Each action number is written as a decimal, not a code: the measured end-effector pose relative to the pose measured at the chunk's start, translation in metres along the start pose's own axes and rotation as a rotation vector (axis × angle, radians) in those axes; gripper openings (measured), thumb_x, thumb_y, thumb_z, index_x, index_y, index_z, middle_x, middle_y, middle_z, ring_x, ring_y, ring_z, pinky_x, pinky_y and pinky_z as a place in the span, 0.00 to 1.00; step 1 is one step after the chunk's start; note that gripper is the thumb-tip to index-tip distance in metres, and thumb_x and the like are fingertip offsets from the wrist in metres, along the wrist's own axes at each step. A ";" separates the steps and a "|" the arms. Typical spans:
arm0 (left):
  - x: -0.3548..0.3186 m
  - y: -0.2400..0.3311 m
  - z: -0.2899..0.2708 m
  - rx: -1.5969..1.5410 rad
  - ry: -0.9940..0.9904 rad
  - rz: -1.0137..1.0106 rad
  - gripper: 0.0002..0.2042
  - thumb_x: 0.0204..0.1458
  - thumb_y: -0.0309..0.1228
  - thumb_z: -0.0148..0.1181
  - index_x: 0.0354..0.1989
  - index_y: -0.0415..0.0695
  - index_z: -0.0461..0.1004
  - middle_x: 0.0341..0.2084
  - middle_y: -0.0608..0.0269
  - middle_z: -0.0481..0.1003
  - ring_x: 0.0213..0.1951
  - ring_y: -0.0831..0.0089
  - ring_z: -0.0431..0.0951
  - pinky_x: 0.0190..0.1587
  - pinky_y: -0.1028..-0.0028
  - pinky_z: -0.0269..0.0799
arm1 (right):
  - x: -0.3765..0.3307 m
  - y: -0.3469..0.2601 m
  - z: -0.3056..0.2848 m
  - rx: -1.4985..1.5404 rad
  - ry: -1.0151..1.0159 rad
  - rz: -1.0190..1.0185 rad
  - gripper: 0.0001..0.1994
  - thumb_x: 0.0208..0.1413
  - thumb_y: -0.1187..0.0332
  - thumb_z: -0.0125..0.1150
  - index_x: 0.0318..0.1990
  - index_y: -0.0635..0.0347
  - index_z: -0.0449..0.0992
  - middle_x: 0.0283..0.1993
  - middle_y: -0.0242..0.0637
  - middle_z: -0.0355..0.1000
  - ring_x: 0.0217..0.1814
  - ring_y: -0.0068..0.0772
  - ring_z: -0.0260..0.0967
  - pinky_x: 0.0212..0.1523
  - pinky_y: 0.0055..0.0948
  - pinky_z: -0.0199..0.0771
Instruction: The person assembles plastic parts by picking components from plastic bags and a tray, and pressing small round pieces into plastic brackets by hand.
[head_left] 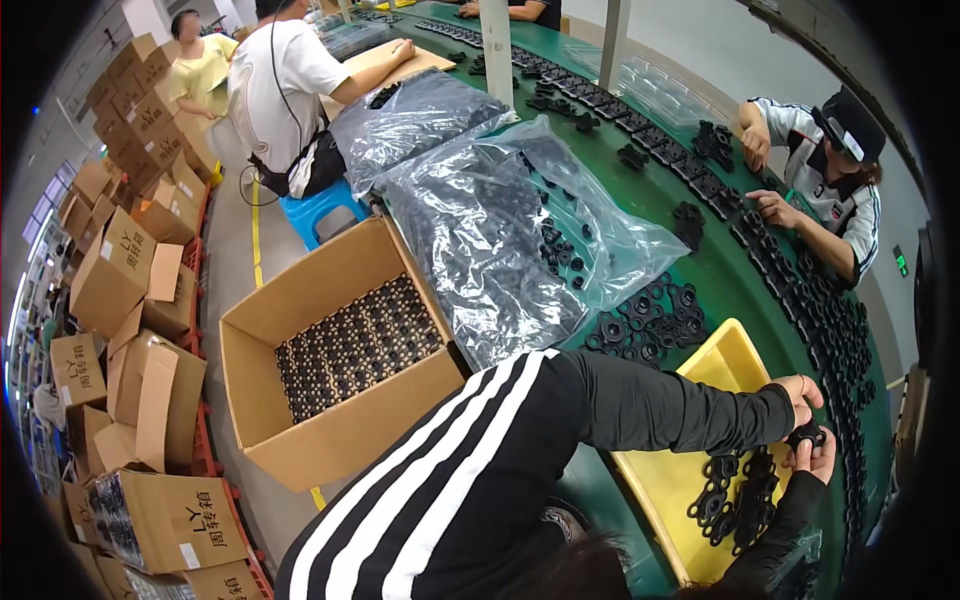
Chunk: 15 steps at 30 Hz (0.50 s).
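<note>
Above the right rim of a yellow bin, my two hands meet at a small black part with round lobes. My right hand grips it from below between thumb and fingers. My left hand closes in on its upper side, fingertips bent down against it; their exact hold is partly hidden. Several black multi-ring parts lie in the bin under my hands. My left sleeve crosses the bin's middle.
Black parts and a large clear bag of black pieces cover the green table. A parts-laden conveyor strip curves along it. An open carton holds rows of parts. Across sits a co-worker; another person sits ahead.
</note>
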<state>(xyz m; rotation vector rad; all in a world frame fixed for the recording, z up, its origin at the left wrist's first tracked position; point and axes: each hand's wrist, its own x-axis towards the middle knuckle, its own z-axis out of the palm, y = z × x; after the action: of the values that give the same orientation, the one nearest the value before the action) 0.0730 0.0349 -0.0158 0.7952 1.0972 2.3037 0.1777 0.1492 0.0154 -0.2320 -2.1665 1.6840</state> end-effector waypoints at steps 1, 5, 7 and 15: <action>-0.002 0.003 0.001 -0.004 -0.002 -0.004 0.10 0.43 0.22 0.47 0.37 0.40 0.63 0.20 0.62 0.67 0.12 0.79 0.61 0.11 0.80 0.58 | 0.000 0.000 0.000 -0.003 0.004 0.004 0.15 0.49 0.70 0.51 0.44 0.59 0.58 0.25 0.34 0.63 0.17 0.19 0.55 0.17 0.15 0.58; -0.011 0.033 0.000 -0.121 -0.115 -0.296 0.10 0.44 0.21 0.46 0.36 0.41 0.64 0.18 0.64 0.66 0.11 0.79 0.60 0.11 0.80 0.58 | -0.005 -0.002 -0.002 -0.012 0.087 -0.004 0.15 0.49 0.71 0.52 0.44 0.60 0.59 0.26 0.33 0.62 0.17 0.19 0.55 0.18 0.15 0.58; -0.011 0.042 -0.005 -0.121 -0.121 -0.318 0.09 0.44 0.21 0.46 0.36 0.41 0.64 0.18 0.64 0.66 0.11 0.79 0.60 0.11 0.80 0.57 | -0.003 -0.001 -0.003 -0.023 0.072 -0.016 0.15 0.49 0.71 0.52 0.45 0.60 0.59 0.26 0.33 0.62 0.17 0.19 0.55 0.18 0.15 0.58; -0.009 0.034 -0.002 -0.140 -0.016 -0.359 0.06 0.46 0.24 0.46 0.34 0.41 0.64 0.16 0.66 0.65 0.11 0.81 0.58 0.10 0.82 0.55 | -0.007 -0.009 0.005 -0.074 0.064 0.003 0.15 0.49 0.70 0.52 0.44 0.60 0.59 0.26 0.32 0.61 0.18 0.18 0.55 0.18 0.14 0.58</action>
<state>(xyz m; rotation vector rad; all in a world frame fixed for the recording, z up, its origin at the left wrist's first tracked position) 0.0729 0.0082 0.0079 0.5148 0.9696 2.0403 0.1830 0.1394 0.0220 -0.3053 -2.1836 1.5779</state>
